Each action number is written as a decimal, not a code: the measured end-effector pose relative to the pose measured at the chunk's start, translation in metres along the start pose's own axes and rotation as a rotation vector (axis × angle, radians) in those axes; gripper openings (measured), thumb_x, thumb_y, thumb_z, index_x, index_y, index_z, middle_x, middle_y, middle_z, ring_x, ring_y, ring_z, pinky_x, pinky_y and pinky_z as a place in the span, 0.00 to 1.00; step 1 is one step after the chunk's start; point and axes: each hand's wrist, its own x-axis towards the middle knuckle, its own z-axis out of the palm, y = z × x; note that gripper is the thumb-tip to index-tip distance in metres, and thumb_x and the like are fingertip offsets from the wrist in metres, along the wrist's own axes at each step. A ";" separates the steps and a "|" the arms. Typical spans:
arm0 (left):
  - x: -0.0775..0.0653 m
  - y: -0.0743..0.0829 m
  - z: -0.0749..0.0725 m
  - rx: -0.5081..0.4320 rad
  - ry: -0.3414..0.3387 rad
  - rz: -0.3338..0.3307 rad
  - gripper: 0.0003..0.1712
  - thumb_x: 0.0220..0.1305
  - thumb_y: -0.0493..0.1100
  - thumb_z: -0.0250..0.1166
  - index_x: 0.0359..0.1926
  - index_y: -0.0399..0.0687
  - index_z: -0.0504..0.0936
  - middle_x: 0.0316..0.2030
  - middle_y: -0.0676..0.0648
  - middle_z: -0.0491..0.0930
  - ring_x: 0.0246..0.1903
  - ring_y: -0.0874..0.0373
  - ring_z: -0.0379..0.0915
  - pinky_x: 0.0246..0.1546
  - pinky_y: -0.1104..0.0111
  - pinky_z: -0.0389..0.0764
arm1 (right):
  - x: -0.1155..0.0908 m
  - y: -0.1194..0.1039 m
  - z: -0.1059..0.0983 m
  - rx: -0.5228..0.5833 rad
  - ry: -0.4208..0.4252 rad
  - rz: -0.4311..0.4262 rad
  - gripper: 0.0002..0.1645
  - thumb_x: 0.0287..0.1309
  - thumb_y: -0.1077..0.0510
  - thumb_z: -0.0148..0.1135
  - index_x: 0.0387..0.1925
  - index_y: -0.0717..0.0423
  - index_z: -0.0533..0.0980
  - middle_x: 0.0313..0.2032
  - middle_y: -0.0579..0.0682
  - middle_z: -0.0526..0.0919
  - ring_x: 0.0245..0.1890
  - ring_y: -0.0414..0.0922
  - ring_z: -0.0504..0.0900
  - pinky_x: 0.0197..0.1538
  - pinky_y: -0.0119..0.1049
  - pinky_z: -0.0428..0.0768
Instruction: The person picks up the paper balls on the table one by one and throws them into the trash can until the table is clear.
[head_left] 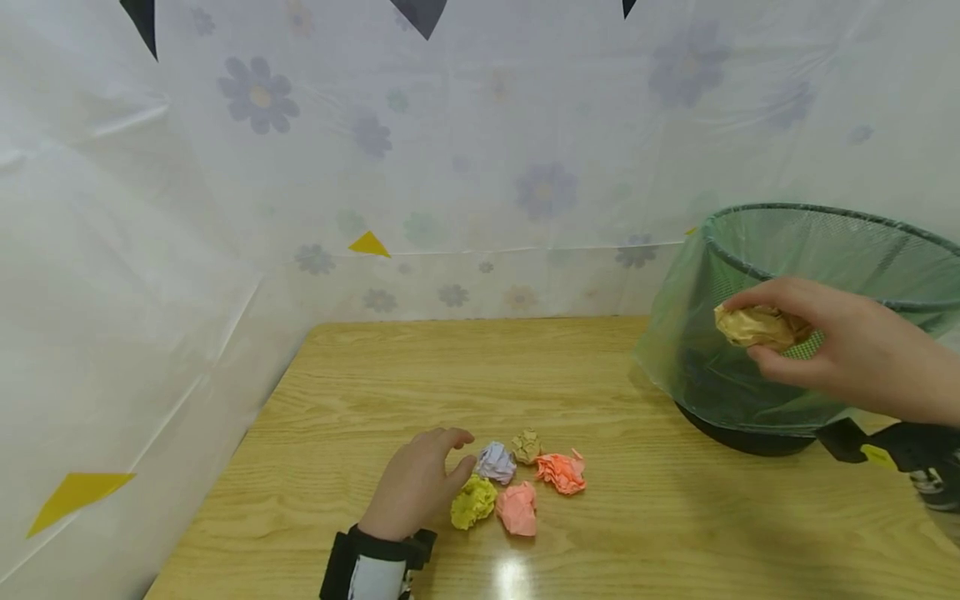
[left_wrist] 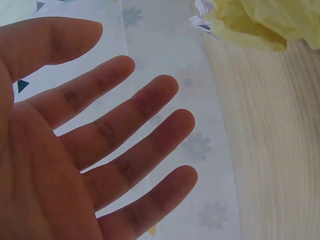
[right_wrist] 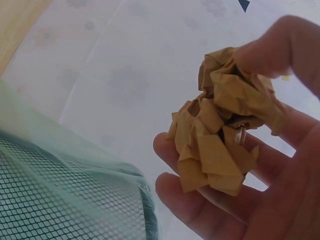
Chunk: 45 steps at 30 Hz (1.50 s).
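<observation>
The right hand [head_left: 858, 354] pinches one brown ball [head_left: 757, 327] of crumpled paper between fingers and thumb. Near those fingertips is one bin [head_left: 716, 392] with net sides, a round rim and a thin, see-through green bag [head_left: 667, 329].

The left hand [head_left: 416, 483] has its fingers spread apart. By its thumb sit five more crumpled balls: one yellow ball [head_left: 473, 502] and one white ball [head_left: 496, 462] closest, then one pink ball [head_left: 517, 509], one tan ball [head_left: 527, 447] and one orange ball [head_left: 562, 472]. Below the left fingers is a wood table [head_left: 412, 375]. Farther out hangs a flowery sheet [head_left: 465, 117].
</observation>
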 end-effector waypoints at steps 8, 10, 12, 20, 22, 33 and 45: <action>0.000 0.000 0.000 -0.005 -0.003 -0.007 0.15 0.61 0.48 0.62 0.47 0.48 0.81 0.41 0.48 0.81 0.42 0.52 0.76 0.38 0.59 0.77 | 0.001 0.002 -0.001 0.003 0.011 0.000 0.37 0.35 0.69 0.73 0.53 0.52 0.73 0.40 0.45 0.76 0.29 0.35 0.70 0.24 0.31 0.71; 0.000 0.000 0.000 -0.007 -0.004 -0.007 0.15 0.61 0.48 0.62 0.47 0.47 0.81 0.41 0.48 0.81 0.42 0.52 0.76 0.38 0.59 0.77 | 0.002 0.002 -0.002 -0.008 0.026 -0.004 0.37 0.34 0.69 0.72 0.52 0.53 0.73 0.38 0.46 0.76 0.28 0.34 0.70 0.24 0.31 0.71; 0.000 0.000 0.000 -0.007 -0.004 -0.007 0.15 0.61 0.48 0.62 0.47 0.47 0.81 0.41 0.48 0.81 0.41 0.52 0.76 0.38 0.58 0.77 | 0.002 0.003 -0.003 -0.013 0.033 -0.009 0.36 0.35 0.69 0.72 0.52 0.54 0.73 0.38 0.47 0.76 0.27 0.34 0.70 0.23 0.31 0.70; 0.000 0.000 0.000 -0.011 -0.012 -0.010 0.16 0.61 0.48 0.62 0.47 0.47 0.81 0.41 0.48 0.81 0.42 0.52 0.76 0.38 0.58 0.77 | 0.005 0.003 -0.011 -0.027 0.032 0.064 0.34 0.38 0.69 0.71 0.52 0.56 0.73 0.38 0.50 0.76 0.28 0.38 0.70 0.26 0.28 0.69; 0.000 0.000 0.000 -0.014 -0.014 -0.009 0.16 0.61 0.48 0.62 0.48 0.46 0.81 0.41 0.47 0.81 0.42 0.52 0.76 0.38 0.58 0.77 | 0.005 0.004 -0.014 -0.023 0.034 0.071 0.34 0.38 0.70 0.70 0.52 0.57 0.73 0.39 0.52 0.76 0.28 0.39 0.70 0.26 0.28 0.68; 0.000 -0.001 0.000 -0.019 -0.014 -0.007 0.16 0.61 0.48 0.62 0.48 0.47 0.81 0.42 0.47 0.81 0.42 0.52 0.76 0.38 0.58 0.77 | 0.005 0.013 -0.021 -0.019 0.081 0.115 0.31 0.43 0.69 0.68 0.53 0.57 0.73 0.40 0.57 0.75 0.26 0.39 0.70 0.24 0.25 0.65; 0.000 0.000 -0.001 -0.024 -0.010 -0.002 0.16 0.61 0.48 0.62 0.48 0.47 0.81 0.41 0.47 0.81 0.41 0.52 0.76 0.37 0.59 0.77 | 0.007 0.021 -0.033 -0.011 0.142 0.082 0.29 0.47 0.69 0.65 0.54 0.60 0.72 0.38 0.53 0.72 0.27 0.24 0.61 0.28 0.21 0.62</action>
